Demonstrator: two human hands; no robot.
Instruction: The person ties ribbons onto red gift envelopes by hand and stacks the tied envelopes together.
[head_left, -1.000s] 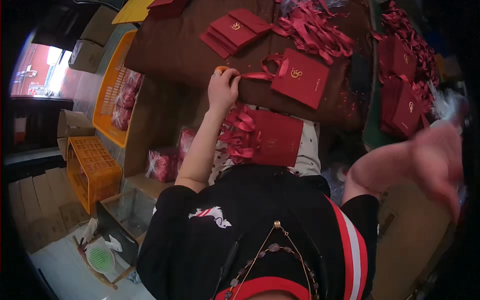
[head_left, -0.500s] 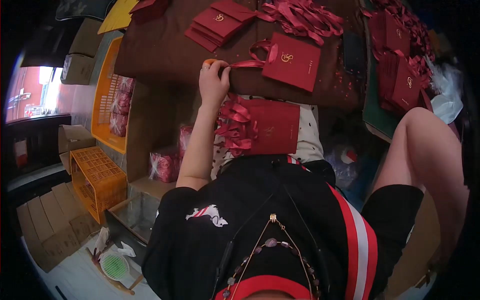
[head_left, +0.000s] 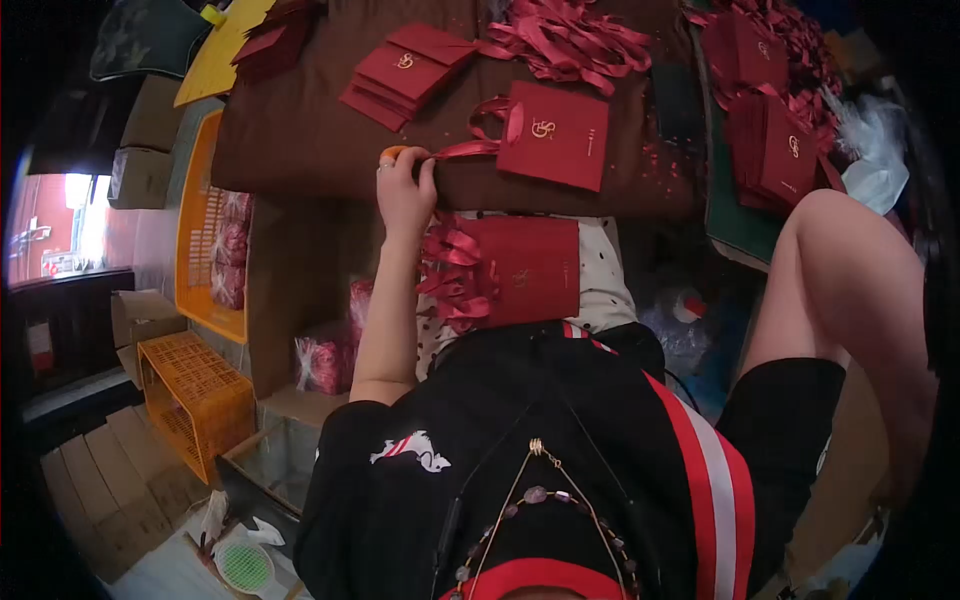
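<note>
My left hand [head_left: 407, 195] is at the near edge of the brown-covered surface, its fingers pinching the end of a red ribbon [head_left: 468, 149]. Something orange [head_left: 392, 153] shows at its fingertips. The ribbon runs right to the handle of a red paper bag [head_left: 560, 140] with a gold logo, lying flat. On my lap lie more red bags [head_left: 540, 268] with bunched ribbon handles [head_left: 455, 275]. My right arm is bent sharply at the right, elbow up, and its hand cannot be seen.
Folded red bags [head_left: 410, 72] and a ribbon heap [head_left: 570, 40] lie on the brown cloth [head_left: 290, 130]. At right are stacked bags [head_left: 775, 155], ribbons and clear plastic [head_left: 875, 150]. Orange crates [head_left: 200, 390] and a cardboard box [head_left: 275, 290] stand at left.
My right hand, blurred at the right a second ago, has gone down out of sight as the elbow rose. My left hand still pinches the ribbon; the view has shifted slightly.
</note>
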